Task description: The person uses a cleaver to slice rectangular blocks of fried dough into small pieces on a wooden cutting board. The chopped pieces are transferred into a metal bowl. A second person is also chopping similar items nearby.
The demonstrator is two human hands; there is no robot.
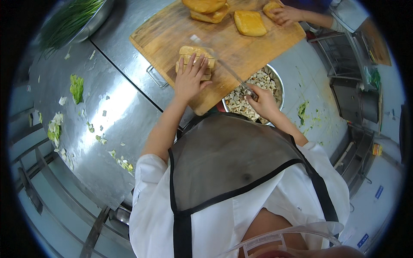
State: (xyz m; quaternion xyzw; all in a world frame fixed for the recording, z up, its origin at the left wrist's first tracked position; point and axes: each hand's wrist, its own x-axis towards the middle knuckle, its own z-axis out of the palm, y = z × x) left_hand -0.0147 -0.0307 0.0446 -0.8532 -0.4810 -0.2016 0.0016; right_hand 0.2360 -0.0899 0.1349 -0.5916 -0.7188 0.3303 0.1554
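My left hand [190, 79] lies with spread fingers on a stack of golden-skinned blocks [193, 51], possibly pressed tofu, cut into thick strips at the near part of the wooden cutting board [155, 38]. In my right hand [263, 101] is the handle of a long knife [230, 71]. Its blurred blade reaches up and left across the board, beside the stack. Under my right forearm and the board's edge, a round metal bowl [281, 80] holds many small pale cubes [261, 80]. More whole golden blocks [250, 23] lie at the board's far side.
A co-worker's hand [285, 14] touches a golden block at the far right. Long green stalks [69, 22] fill a metal bowl [93, 29] at the upper left. Leafy scraps [76, 88] litter the steel table [106, 87]. A wire handle [156, 77] sticks out beside the board.
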